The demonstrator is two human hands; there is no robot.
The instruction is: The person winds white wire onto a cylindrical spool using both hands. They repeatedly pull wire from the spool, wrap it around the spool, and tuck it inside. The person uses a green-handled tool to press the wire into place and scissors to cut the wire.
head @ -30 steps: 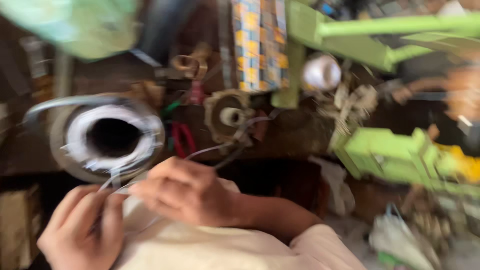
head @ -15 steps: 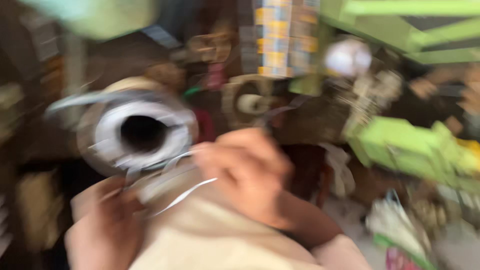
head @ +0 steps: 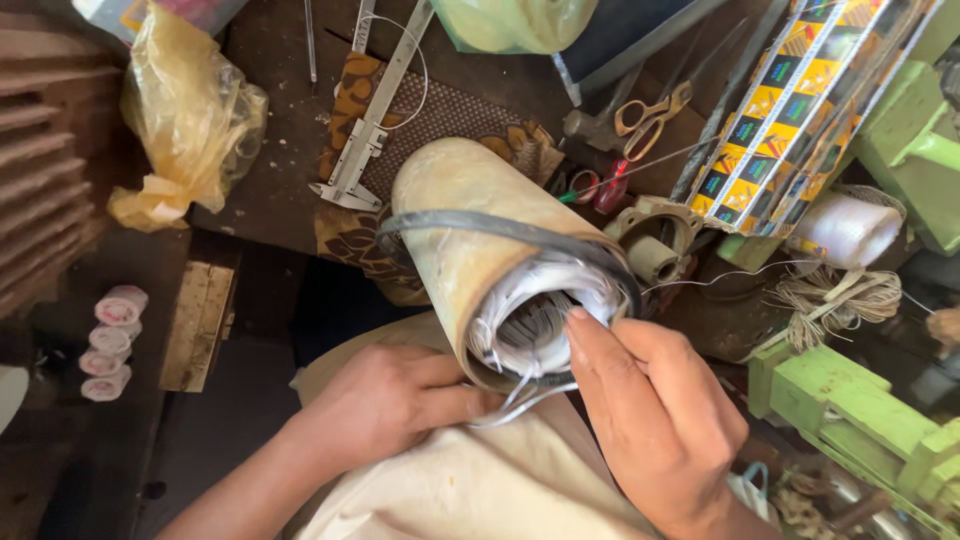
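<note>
Where the two earlier views were smeared with motion and showed the round end of the motor stator point(head: 480, 250) almost face-on, the view is now sharp and closer, and the stator shows its whole side. Both hands have come up from the lap to its near end.

It is a tan, stained metal cylinder with a dull, scuffed skin. Its long axis runs from the bench at upper left down toward the person at lower right, the open end facing the person. A dark flat band point(head: 500, 228) loops around it near that end. White, papery wrapping and fine grey wires pack the opening, and pale flat leads point(head: 520, 395) trail out below the rim.

At the lower left of the stator's mouth, the left hand point(head: 385, 405) is curled, its fingers pinching the leads at the rim. At the lower right of the mouth, the right hand point(head: 655, 415) has its fingers stretched out, fingertips pressed onto the white winding; it clasps nothing.

Beyond the stator's far end lies a steel caliper point(head: 365, 135) on a patterned mat, and to its upper right orange-handled scissors point(head: 650, 112). Below the stator spreads cream cloth point(head: 480, 490) over the lap.
</note>
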